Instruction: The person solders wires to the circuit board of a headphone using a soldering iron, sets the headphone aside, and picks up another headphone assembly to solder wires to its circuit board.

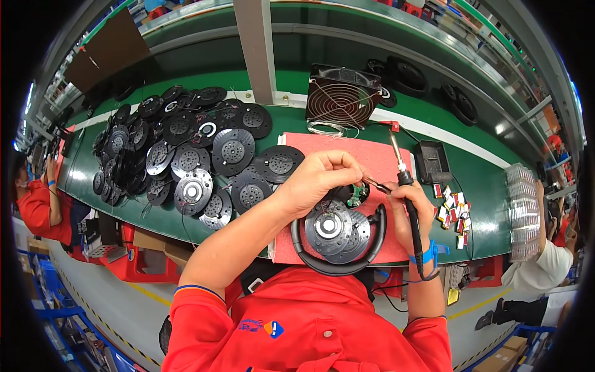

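Observation:
Over a pink foam mat (285, 239), my left hand (328, 177) is closed, its fingertips pinching something small, perhaps a wire end, above a green circuit board (357, 195). My right hand (414, 201) is wrapped round a soldering iron (412, 217), its tip pointing up and away; the fingertips also meet a thin dark tool (379, 185), possibly tweezers. Below the hands lies a black headband (338, 268), curved round two silver-and-black round speaker parts (328, 226). Thin wires near the fingertips are too small to follow.
Many round black speaker parts (232, 150) are heaped at left. A fan (343, 102) stands behind the mat. At right are a black tray (432, 161), small red-and-white pieces (454, 211) and stacked clear trays (524, 211). Other people sit at both sides.

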{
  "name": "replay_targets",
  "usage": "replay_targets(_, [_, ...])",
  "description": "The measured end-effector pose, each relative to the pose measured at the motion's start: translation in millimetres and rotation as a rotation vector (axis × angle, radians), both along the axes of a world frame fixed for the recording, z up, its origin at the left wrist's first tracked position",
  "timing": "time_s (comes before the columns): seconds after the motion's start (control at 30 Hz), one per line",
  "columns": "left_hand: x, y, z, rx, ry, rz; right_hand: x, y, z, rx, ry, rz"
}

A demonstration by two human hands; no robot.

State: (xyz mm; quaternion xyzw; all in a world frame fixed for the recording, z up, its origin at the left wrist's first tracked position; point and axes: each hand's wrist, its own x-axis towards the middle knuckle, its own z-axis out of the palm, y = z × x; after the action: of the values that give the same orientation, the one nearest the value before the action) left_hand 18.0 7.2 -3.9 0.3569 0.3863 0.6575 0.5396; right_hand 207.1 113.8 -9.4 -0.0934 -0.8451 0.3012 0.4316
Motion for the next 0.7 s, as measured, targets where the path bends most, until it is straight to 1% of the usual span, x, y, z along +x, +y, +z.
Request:
replay_targets(0.1, [0.0, -0.3, 1.4, -0.012, -0.022, -0.027, -0.2, -0.2, -0.1, -0.014, 0.001, 0.012])
replay_targets(0.27, [-0.7, 0.3, -3.5, -0.017, 0.019, -0.025, -5.1, -5.0, 0.0, -0.04, 0.043, 0.035])
replay_targets(0.37, [-1.0, -1.7, -2.8, -0.064, 0.006, -0.028, -14.8, -10.6, 3.8, 0.0, 0.073, 0.063])
replay_targets(0.4, [-0.8, -1.7, -5.3, -0.045, 0.026, -0.011, -15.8, -13.6, 7.0, -0.005, 0.022, 0.046])
replay_targets(0.5, [-2.6, -2.2, -4.0, -0.032, 0.007, 0.017, -24.4, -15.9, 12.4, 0.063, 0.047, 0.044])
replay_targets(0.53, [-3.5, -2.7, -3.8, -0.033, -0.02, 0.028, -30.3, -17.5, 12.9, 0.089, 0.106, 0.021])
replay_targets(0.67, [-3.9, -4.7, 4.7, -0.063, -0.057, 0.067, -36.1, -18.1, 16.6, 0.147, 0.157, -0.008])
replay_targets(0.7, [0.0, -4.2, 3.1, -0.129, 0.106, 0.116, -37.2, -19.7, 19.5, 0.173, 0.192, -0.019])
